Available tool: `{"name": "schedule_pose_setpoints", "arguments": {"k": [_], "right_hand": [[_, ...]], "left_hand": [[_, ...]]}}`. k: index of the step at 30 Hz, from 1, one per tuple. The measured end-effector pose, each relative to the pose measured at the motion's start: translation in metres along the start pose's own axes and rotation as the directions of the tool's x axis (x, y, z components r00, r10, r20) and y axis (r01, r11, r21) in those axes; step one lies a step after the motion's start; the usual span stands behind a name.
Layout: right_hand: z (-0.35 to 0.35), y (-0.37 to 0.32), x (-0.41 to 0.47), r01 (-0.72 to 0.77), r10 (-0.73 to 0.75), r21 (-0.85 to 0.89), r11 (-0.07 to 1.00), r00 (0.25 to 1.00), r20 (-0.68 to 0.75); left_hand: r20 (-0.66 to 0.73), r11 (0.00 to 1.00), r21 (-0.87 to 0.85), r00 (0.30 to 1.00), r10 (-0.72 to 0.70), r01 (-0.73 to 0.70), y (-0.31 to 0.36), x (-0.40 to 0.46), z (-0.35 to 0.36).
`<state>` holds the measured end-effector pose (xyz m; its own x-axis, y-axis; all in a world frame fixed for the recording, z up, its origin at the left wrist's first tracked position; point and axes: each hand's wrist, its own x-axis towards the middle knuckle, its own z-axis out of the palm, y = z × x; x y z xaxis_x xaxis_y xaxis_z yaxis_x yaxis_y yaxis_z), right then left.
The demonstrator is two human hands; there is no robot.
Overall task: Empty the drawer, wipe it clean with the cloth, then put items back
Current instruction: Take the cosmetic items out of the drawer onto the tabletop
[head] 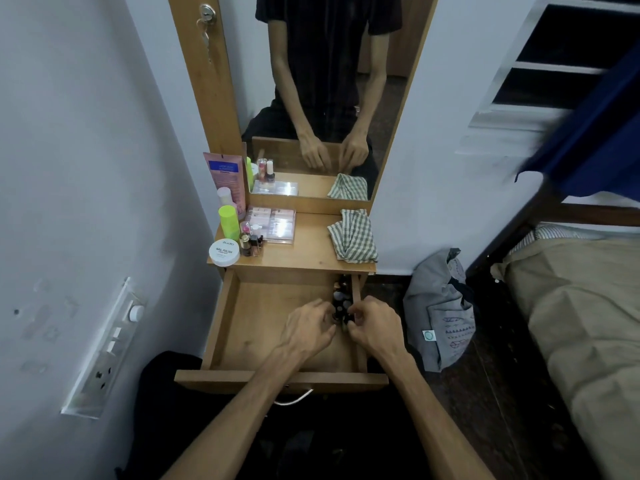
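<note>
The wooden drawer is pulled out below the dresser top. Most of its floor is bare. Several small dark bottles stand in a row along its right wall. My left hand and my right hand are both inside the drawer at the near end of that row, fingers curled around bottles there; the fingertips are partly hidden. The green-and-white checked cloth lies crumpled on the right of the dresser top.
On the top's left stand a white nail polish remover jar, a lime-green bottle, small cosmetics and a clear case. A mirror rises behind. A grey bag and a bed lie to the right.
</note>
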<state>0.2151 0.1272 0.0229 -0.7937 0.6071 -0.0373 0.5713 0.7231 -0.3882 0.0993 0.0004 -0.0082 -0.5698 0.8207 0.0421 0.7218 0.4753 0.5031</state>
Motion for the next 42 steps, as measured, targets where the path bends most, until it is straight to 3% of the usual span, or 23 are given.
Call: {"name": "schedule_pose_setpoints", "arguments": {"k": [28, 42], "right_hand": [[0.013, 0.008, -0.002, 0.004, -0.003, 0.052, 0.999, 1.0, -0.019], [0.003, -0.049, 0.004, 0.107, -0.107, 0.107, 0.988, 0.994, -0.004]], "left_hand": [[-0.01, 0.998, 0.056, 1.0, -0.024, 0.024, 0.006, 0.012, 0.011], [-0.143, 0.999, -0.008, 0.989, -0.049, 0.049, -0.039, -0.016, -0.065]]}}
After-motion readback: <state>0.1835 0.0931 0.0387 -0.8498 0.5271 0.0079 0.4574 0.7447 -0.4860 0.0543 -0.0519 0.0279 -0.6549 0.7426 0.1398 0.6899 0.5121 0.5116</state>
